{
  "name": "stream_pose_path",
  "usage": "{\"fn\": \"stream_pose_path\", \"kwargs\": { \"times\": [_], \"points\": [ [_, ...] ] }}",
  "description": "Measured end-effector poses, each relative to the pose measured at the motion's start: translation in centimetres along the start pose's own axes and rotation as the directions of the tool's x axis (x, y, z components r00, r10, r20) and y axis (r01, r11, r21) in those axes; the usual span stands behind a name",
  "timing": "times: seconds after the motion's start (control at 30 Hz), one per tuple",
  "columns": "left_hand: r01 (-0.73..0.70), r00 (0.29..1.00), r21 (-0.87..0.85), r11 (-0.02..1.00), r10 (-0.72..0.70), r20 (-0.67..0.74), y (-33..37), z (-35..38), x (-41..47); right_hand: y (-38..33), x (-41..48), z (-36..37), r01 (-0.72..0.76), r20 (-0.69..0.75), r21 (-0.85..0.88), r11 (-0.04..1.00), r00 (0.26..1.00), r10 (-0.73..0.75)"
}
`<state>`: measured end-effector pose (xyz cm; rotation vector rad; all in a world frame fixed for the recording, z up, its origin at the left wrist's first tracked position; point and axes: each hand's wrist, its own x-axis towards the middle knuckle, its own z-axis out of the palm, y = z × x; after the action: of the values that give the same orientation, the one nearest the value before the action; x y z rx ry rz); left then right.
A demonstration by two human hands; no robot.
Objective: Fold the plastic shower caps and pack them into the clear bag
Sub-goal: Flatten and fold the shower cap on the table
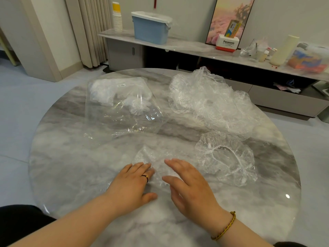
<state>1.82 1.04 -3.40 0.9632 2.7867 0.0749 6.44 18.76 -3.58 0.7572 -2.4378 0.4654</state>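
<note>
The round marble tabletop (62, 166) filled most of what I saw. On its far right lay the heap of crumpled shower caps (213, 104), loose and unfolded. To the left of the heap, apart from it, the clear bag (124, 111) lay flat, with a few whitish folded caps (103, 93) bunched at its far end. Nearer me, on the right, a single open cap (226, 161) lay with its elastic rim facing up, just in front of the heap. At the near middle lay a flattened cap (151, 157), partly under both hands. My left hand (131, 182) rested flat on its left edge, its grip spread, with straight fingers pressing the film down. My right hand (188, 182) was over the cap's right edge, its grip likewise spread and pinching nothing. I could not tell whether it touched the film. A braided bracelet (225, 227) circled the right wrist, and a dark ring (145, 177) sat on a left finger.
</note>
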Motion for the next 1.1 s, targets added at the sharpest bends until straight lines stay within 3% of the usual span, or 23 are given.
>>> {"fn": "stream_pose_path", "kwargs": {
  "times": [0.1,0.17,0.23,0.33,0.53,0.6,0.63,0.73,0.87,1.03,1.1],
  "points": [
    [0.011,0.999,-0.009,1.000,-0.012,-0.048,-0.4,0.5,0.1,0.6,-0.7,0.6,-0.040,0.207,-0.050,0.998,0.977,0.050],
    [0.008,0.995,0.031,0.999,-0.005,-0.099,-0.9,1.0,0.4,1.4,-1.1,0.9,-0.151,0.365,-0.128,0.980,0.912,0.188],
    [0.008,0.986,0.021,1.000,-0.004,-0.168,-1.1,0.7,0.5,2.1,-1.3,0.8,-0.249,0.433,-0.163,0.955,0.852,0.296],
    [-0.026,0.963,0.024,0.999,0.032,-0.269,-1.6,0.4,0.5,2.6,-1.1,0.5,-0.280,0.417,-0.198,0.939,0.843,0.339],
    [0.038,0.963,-0.098,0.994,-0.062,-0.261,-2.3,-0.5,0.8,3.1,-0.7,-0.2,-0.378,0.333,-0.080,0.922,0.862,0.382],
    [0.075,0.952,-0.161,0.984,-0.118,-0.282,-2.4,-0.7,0.9,3.4,-0.5,-0.6,-0.482,0.292,-0.024,0.876,0.834,0.467],
    [0.097,0.954,-0.189,0.977,-0.146,-0.262,-2.6,-0.5,1.0,3.4,-0.5,-0.8,-0.578,0.338,0.041,0.815,0.776,0.533],
    [0.225,0.948,-0.463,0.858,-0.302,-0.100,-2.6,-0.9,1.1,3.5,-0.2,-1.3,-0.759,0.388,0.249,0.602,0.648,0.656],
    [0.283,0.909,-0.781,0.557,-0.415,0.033,-2.7,-1.4,1.2,3.6,0.3,-1.2,-0.848,0.372,0.366,0.384,0.511,0.774],
    [0.267,0.876,-0.849,0.455,-0.482,0.017,-2.0,-1.8,1.4,3.3,0.4,-1.0,-0.864,0.355,0.311,0.397,0.493,0.795],
    [0.281,0.867,-0.843,0.458,-0.497,0.019,-2.0,-1.9,1.3,3.2,0.2,-0.9,-0.873,0.336,0.262,0.412,0.483,0.808]
  ]
}}
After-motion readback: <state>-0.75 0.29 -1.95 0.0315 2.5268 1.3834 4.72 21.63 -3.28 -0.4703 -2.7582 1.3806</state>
